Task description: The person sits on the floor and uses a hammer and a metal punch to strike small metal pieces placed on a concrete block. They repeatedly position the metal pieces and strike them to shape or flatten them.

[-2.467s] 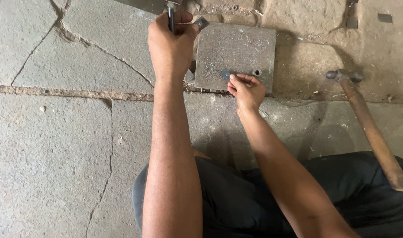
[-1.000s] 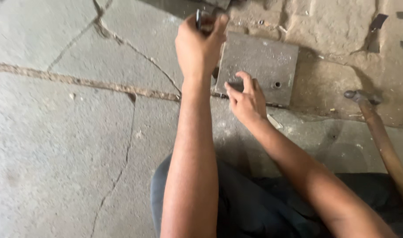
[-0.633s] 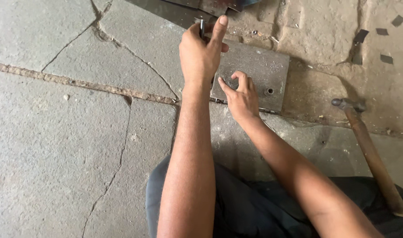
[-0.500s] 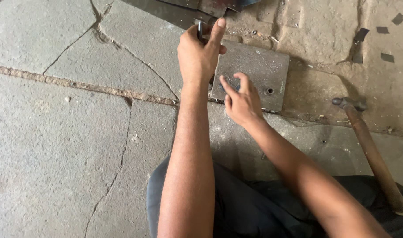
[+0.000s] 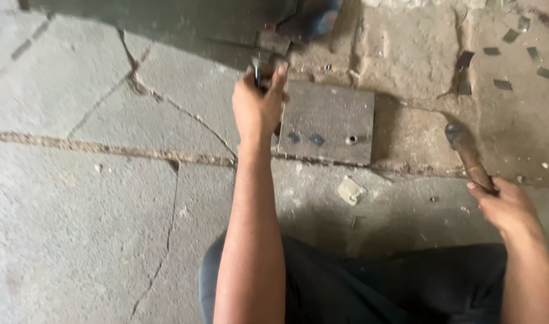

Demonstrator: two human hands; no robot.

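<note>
My left hand (image 5: pixel 257 108) is closed around a small dark metal tool (image 5: pixel 263 67), held upright at the left edge of a thick grey steel block (image 5: pixel 329 123). Two small diamond-shaped metal pieces (image 5: pixel 305 138) lie on the block's near side, and a round hole (image 5: pixel 350 140) sits to their right. At the far right, my right hand (image 5: pixel 507 206) grips the wooden handle of a hammer (image 5: pixel 468 155), whose head rests on the stone floor to the right of the block.
The floor (image 5: pixel 88 204) is cracked grey stone slabs with a rusty seam running across. A pale scrap (image 5: pixel 350 191) lies in front of the block. Several small metal cut pieces (image 5: pixel 508 42) are scattered at the top right. My dark-trousered legs (image 5: pixel 358 282) fill the bottom middle.
My right hand left the steel block, moved right and took hold of the hammer handle. The two small metal pieces now lie uncovered on the block. My left hand stayed on its tool.
</note>
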